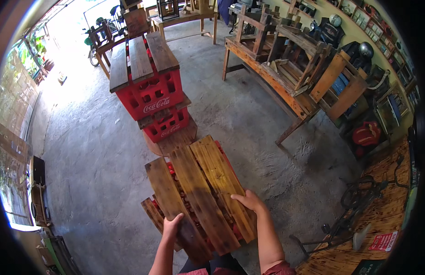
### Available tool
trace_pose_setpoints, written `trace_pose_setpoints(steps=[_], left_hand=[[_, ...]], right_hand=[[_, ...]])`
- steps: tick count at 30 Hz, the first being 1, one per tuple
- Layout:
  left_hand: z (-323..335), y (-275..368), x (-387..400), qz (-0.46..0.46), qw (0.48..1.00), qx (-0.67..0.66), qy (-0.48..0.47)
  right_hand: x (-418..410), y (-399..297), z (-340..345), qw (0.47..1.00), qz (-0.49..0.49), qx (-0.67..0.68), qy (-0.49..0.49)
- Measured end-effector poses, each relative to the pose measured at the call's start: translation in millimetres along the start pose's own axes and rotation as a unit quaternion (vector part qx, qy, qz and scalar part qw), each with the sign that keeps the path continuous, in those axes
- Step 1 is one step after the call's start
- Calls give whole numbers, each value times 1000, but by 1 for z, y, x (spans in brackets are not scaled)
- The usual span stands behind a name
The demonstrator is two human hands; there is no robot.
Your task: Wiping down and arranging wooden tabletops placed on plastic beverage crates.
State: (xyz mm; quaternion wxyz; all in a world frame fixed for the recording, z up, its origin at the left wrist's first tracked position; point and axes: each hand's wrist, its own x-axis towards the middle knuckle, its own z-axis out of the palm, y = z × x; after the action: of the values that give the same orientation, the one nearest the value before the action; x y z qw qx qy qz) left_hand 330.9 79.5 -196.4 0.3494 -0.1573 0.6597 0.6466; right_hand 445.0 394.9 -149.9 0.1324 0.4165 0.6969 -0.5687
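Directly before me is a slatted wooden top (207,192) of three stained planks, with narrow gaps between them. My left hand (172,225) grips its near left edge, thumb on the upper face and fingers hidden below. At the right edge, my right hand (251,202) grips the outer plank with the thumb on top. Red plastic (222,153), apparently a crate, shows along the far right side and through the gaps. Another plank (151,212) juts out lower down on the left. Whether the top is attached to the red plastic is hidden.
Red Coca-Cola crates (154,96) with plank tops stand stacked on a wooden base (174,139) just ahead. A wooden table (264,72) at right carries wooden frames (295,58). A bicycle (362,202) is at lower right. Concrete floor (99,165) surrounds the stack.
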Motion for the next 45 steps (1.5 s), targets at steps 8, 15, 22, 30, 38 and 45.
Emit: trace_pose_setpoints(steps=[8, 15, 22, 30, 38, 45], left_hand=[[39, 99, -42, 66, 995, -49, -56], [152, 148, -64, 126, 974, -39, -184], [302, 118, -64, 116, 958, -3, -262], [456, 12, -59, 91, 957, -11, -274], [499, -63, -38, 71, 980, 30, -186], [468, -78, 17, 53, 985, 14, -166]], right_hand=[[-91, -69, -71, 978, -209, 10, -3], [-161, -39, -162, 967, -203, 110, 111], [-183, 24, -278, 917, -196, 296, 181], [-134, 134, -404, 903, -120, 341, 232], [-65, 185, -443, 916, -6, 308, 258], [29, 223, -417, 944, -80, 287, 140]])
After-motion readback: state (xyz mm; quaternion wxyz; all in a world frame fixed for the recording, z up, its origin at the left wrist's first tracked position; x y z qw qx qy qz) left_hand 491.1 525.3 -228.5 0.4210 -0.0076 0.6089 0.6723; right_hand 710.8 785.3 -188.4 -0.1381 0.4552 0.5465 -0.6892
